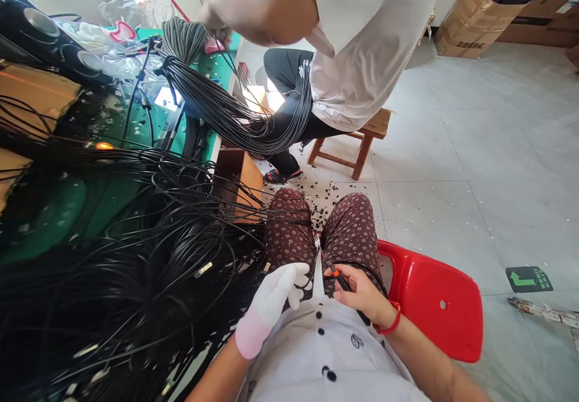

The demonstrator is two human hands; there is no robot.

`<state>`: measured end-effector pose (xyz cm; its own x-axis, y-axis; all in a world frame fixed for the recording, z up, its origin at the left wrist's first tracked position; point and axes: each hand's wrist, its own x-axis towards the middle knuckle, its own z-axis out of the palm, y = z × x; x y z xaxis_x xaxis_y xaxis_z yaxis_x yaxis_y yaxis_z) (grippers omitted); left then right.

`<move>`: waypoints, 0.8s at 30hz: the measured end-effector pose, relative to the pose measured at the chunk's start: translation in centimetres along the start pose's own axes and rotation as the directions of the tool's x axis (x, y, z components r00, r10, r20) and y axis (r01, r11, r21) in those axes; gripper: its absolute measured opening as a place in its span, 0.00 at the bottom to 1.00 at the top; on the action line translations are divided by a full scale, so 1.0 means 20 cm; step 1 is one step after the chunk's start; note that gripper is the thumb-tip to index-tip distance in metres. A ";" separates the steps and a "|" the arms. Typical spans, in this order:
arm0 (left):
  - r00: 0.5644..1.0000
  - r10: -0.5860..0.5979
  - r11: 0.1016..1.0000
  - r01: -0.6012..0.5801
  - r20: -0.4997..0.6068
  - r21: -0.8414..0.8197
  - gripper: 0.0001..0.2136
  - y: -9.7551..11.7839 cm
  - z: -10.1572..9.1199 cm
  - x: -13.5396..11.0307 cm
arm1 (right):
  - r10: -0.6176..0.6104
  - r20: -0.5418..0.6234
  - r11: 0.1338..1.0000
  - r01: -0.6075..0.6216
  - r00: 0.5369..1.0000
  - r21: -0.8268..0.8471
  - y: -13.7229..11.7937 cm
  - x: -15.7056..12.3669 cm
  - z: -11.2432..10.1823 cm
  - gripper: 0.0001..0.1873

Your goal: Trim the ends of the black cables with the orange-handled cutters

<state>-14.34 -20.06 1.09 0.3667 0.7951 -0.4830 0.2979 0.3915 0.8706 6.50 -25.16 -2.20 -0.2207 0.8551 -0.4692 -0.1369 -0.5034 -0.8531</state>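
My left hand point(278, 296), in a white glove with a pink cuff, is over my lap. Its fingers are loosely bent and apart, and I see nothing held in them. My bare right hand point(364, 296), with a red band at the wrist, is closed around a slim black tool with an orange band point(340, 278); its exact kind I cannot make out. Between my hands, a white strip point(318, 269) lies along my lap. Thin black cables point(181, 233) spread from the left and cross my left thigh above the gloved hand.
A co-worker in a white shirt point(362, 58) sits ahead on a wooden stool point(348, 146), a bundle of cables point(217, 100) across one leg. A green table point(58, 215) is at left, a cardboard box point(248, 188) beside it. A red plastic stool point(438, 305) stands right. Black scraps litter the floor.
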 end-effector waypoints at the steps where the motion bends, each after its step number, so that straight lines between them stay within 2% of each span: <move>1: 1.000 -0.006 1.000 0.006 -0.001 -0.014 0.20 0.00 0.01 0.00 | 0.021 -0.003 0.999 -0.021 1.000 0.031 0.00 0.00 0.00 0.20; 7: 0.988 -0.153 0.988 0.152 -0.019 -0.017 0.15 0.02 0.03 0.04 | 0.104 -0.031 0.987 -0.099 0.994 0.124 0.01 0.01 0.02 0.18; 10: 0.989 -0.137 0.990 0.138 -0.048 0.003 0.11 0.02 0.03 0.06 | 0.116 -0.015 0.983 -0.113 0.993 0.143 0.01 0.01 0.03 0.18; 17: 0.987 -0.156 0.985 0.152 -0.040 -0.081 0.13 0.02 0.03 0.07 | 0.138 0.018 0.972 -0.139 0.990 0.188 0.01 0.00 0.03 0.19; 21: 0.993 -0.122 0.987 0.121 0.002 -0.106 0.13 -0.01 0.02 0.07 | 0.142 0.034 0.962 -0.146 0.989 0.233 0.03 0.00 0.03 0.20; 24: 0.986 -0.152 0.967 0.163 0.072 -0.198 0.14 -0.06 0.02 0.08 | 0.161 0.066 0.938 -0.173 0.985 0.299 0.04 0.00 0.03 0.20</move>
<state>-13.80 -19.33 -0.76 0.3802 0.6909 -0.6149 0.1733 0.5998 0.7811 5.82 -25.72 -2.80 -0.3033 0.7529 -0.5840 -0.3788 -0.6577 -0.6512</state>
